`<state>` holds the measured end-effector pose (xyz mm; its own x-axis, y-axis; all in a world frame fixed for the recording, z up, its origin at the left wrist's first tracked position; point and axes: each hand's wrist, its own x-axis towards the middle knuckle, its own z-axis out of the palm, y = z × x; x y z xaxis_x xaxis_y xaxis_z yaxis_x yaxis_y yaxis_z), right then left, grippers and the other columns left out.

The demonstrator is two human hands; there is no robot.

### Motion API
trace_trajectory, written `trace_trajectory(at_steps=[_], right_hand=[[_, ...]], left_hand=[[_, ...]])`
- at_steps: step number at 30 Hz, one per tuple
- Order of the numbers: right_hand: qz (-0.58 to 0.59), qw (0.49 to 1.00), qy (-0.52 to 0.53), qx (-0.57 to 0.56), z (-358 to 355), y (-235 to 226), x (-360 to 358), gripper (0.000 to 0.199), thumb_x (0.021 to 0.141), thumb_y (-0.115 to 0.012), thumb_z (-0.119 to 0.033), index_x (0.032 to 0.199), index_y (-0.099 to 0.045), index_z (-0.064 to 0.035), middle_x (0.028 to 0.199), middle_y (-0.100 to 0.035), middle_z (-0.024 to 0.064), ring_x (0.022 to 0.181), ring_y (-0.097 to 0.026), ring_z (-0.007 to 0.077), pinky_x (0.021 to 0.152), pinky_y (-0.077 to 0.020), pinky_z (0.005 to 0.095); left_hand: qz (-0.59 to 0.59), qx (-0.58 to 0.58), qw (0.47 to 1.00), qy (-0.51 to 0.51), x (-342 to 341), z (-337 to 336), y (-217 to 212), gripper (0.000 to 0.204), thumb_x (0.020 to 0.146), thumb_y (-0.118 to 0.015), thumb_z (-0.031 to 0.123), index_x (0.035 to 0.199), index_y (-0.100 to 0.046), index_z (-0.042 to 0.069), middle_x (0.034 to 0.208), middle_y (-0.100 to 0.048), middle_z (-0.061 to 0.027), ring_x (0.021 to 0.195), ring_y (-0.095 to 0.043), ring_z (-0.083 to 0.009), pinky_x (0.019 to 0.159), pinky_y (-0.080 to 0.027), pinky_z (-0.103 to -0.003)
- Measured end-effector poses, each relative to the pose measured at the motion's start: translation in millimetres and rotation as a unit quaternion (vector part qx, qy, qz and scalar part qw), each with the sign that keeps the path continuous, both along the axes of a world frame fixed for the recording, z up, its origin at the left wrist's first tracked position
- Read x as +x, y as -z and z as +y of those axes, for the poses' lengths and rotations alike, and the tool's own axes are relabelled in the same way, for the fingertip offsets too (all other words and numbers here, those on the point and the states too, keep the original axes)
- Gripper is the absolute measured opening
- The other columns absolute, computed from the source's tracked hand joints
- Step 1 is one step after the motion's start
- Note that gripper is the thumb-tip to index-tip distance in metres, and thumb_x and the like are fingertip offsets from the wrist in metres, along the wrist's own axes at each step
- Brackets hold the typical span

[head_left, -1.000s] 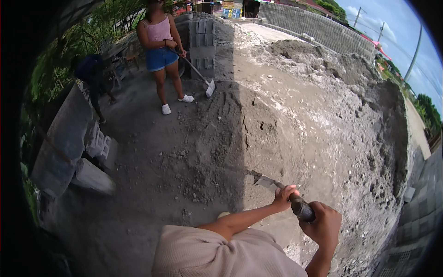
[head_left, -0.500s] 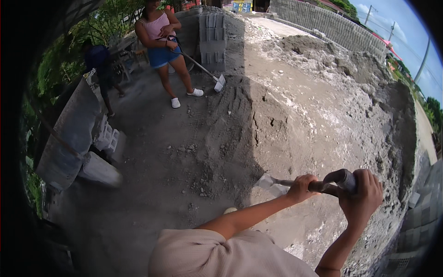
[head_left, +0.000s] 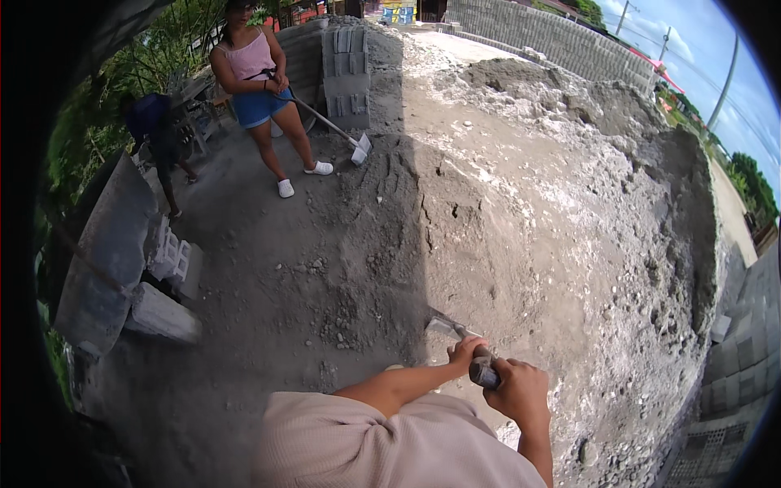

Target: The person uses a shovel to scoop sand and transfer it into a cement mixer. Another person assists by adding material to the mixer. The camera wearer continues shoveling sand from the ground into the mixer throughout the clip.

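Note:
Both of my hands are on a shovel (head_left: 444, 325), whose pale blade rests at the foot of a large grey sand and gravel pile (head_left: 504, 220), by the shadow's edge. Lower on the shaft, my left hand (head_left: 464, 350) is closed around it, partly hidden behind the handle. My right hand (head_left: 521, 392) grips the dark handle end, nearer to me. The blade's lower edge seems to meet the sand; how deep it sits, I cannot tell.
A person (head_left: 259, 77) in a pink top stands at the far left, holding another shovel (head_left: 359, 149). Behind them, another person (head_left: 152, 122) bends in the shade. Concrete blocks (head_left: 175, 256) lie left beside a metal sheet (head_left: 110, 252); stacked blocks (head_left: 740, 358) stand right.
My hands and the shovel handle have swung left and down, closer to my body. The blade has shifted slightly left. My view has turned a little, and the standing person has lowered one hand.

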<state>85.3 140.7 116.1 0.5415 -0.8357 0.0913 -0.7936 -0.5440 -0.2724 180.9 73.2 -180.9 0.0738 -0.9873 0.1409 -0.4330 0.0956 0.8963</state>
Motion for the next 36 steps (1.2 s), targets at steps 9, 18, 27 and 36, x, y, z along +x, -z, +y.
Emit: trace_trajectory(at_steps=[9,18,27,36], right_hand=[[-0.079,0.933,0.045,-0.349,3.2,-179.2,-44.9,0.027,0.047,-0.064,-0.015,0.064,-0.047,-0.0047,0.055,-0.043,0.0098,0.05,-0.045,0.0302,0.046,-0.0327,0.0359],[-0.032,0.929,-0.039,-0.367,-12.0,-234.1,-58.0,0.023,0.053,-0.062,-0.008,0.066,-0.044,-0.0031,0.057,-0.037,0.0068,0.049,-0.04,0.0176,0.048,-0.0305,0.0261],[0.02,0.991,0.131,-0.023,-91.7,22.7,-48.9,0.018,0.054,-0.059,-0.017,0.071,-0.061,-0.0135,0.064,-0.058,0.0065,0.06,-0.056,0.0266,0.053,-0.0448,0.0346],[-0.026,0.999,0.041,0.012,-21.8,3.9,-58.5,0.025,0.045,-0.06,-0.012,0.07,-0.058,-0.0077,0.062,-0.055,0.0069,0.058,-0.055,0.0254,0.052,-0.0432,0.0326]], left_hand=[[0.102,-0.223,0.962,0.12,-50.2,-34.3,-239.1,0.024,0.06,-0.067,0.012,0.074,-0.048,0.012,0.073,-0.053,-0.0029,0.077,-0.052,-0.0226,0.07,-0.036,-0.033],[0.116,-0.35,0.929,0.027,-54.9,-76.7,-312.2,0.021,0.062,-0.061,0.004,0.076,-0.046,0.01,0.075,-0.05,-0.006,0.076,-0.049,-0.0261,0.069,-0.037,-0.035],[-0.101,0.316,0.943,0.021,-42.2,-64.0,-74.2,0.099,0.052,-0.074,0.036,0.125,-0.011,0.014,0.12,-0.025,-0.0175,0.112,-0.031,-0.0354,0.089,-0.023,-0.05],[0.026,0.053,0.997,-0.055,-54.9,-48.0,-30.6,0.073,0.064,-0.068,0.029,0.124,-0.026,0.025,0.118,-0.032,-0.0132,0.11,-0.037,-0.0305,0.083,-0.036,-0.041]])
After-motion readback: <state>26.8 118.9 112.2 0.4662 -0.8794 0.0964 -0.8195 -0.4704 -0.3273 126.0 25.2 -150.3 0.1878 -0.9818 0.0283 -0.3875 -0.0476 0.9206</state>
